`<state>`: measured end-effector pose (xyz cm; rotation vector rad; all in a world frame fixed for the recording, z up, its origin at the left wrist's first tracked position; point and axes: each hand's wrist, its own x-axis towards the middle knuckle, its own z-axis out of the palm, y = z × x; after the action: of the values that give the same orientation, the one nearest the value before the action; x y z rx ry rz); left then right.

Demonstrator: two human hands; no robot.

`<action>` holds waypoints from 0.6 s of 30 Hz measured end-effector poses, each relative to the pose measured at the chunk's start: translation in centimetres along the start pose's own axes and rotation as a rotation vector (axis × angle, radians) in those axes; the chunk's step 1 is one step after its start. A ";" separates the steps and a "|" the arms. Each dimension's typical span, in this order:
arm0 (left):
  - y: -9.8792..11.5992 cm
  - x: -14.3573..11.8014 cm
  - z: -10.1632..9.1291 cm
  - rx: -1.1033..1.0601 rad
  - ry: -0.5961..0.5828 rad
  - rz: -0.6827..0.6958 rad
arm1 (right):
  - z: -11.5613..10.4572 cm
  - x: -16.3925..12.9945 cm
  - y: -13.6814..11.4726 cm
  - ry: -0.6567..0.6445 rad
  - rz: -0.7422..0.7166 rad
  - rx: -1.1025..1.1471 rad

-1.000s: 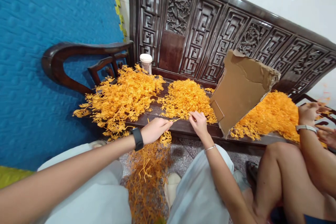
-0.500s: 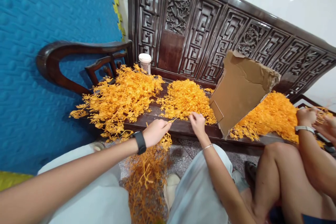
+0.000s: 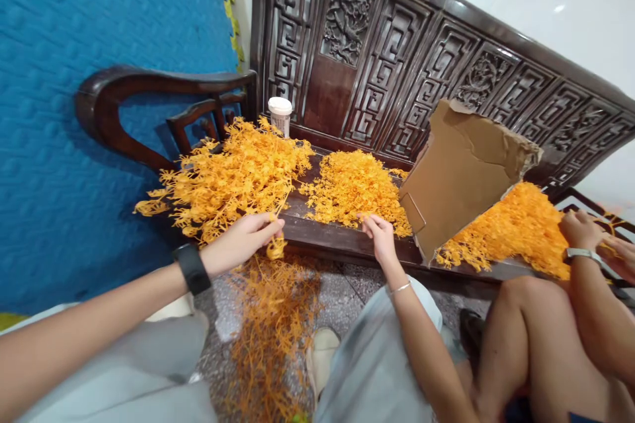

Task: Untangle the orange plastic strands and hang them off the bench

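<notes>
My left hand [image 3: 248, 238] is closed around an orange plastic sprig [image 3: 276, 249], its branched end hanging below the thumb and a thin stem rising toward the left pile. Beside it spreads that pile of orange branching sprigs [image 3: 243, 175] on the wooden bench. My right hand [image 3: 381, 238] is pinched at the front edge of the middle pile of small orange pieces [image 3: 354, 185]. Orange shows at its fingertips, but whether that is held or lies behind cannot be made out.
A cardboard sheet [image 3: 461, 178] leans upright between the middle pile and another orange heap [image 3: 520, 228]. A co-worker's hands [image 3: 583, 231] work at far right. A white lidded tub [image 3: 280, 115] stands by the carved backrest [image 3: 330, 96]. Orange stems [image 3: 272, 330] lie between my feet.
My left hand has moved left, away from my right hand to the front of the left pile, where a sprig now hangs from it. My right hand stays by the middle pile.
</notes>
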<state>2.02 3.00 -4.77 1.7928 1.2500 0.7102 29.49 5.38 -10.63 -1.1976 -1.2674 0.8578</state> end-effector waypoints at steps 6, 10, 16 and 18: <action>2.0 -0.3 1.3 -0.128 -0.022 0.042 | 6.8 -2.9 -2.4 -0.249 0.111 0.206; 2.2 0.1 2.0 -0.134 -0.018 0.098 | 9.1 -4.0 -3.4 -0.275 0.090 0.269; 1.7 0.7 2.0 -0.108 0.015 0.140 | 9.4 -4.1 -3.7 -0.268 0.059 0.253; 1.8 0.7 1.9 -0.093 -0.025 0.134 | 9.1 -4.2 -3.7 -0.288 0.047 0.211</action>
<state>4.67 2.80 -4.15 1.8154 1.0709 0.8056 19.46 2.16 -8.93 -0.9627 -1.3430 1.2001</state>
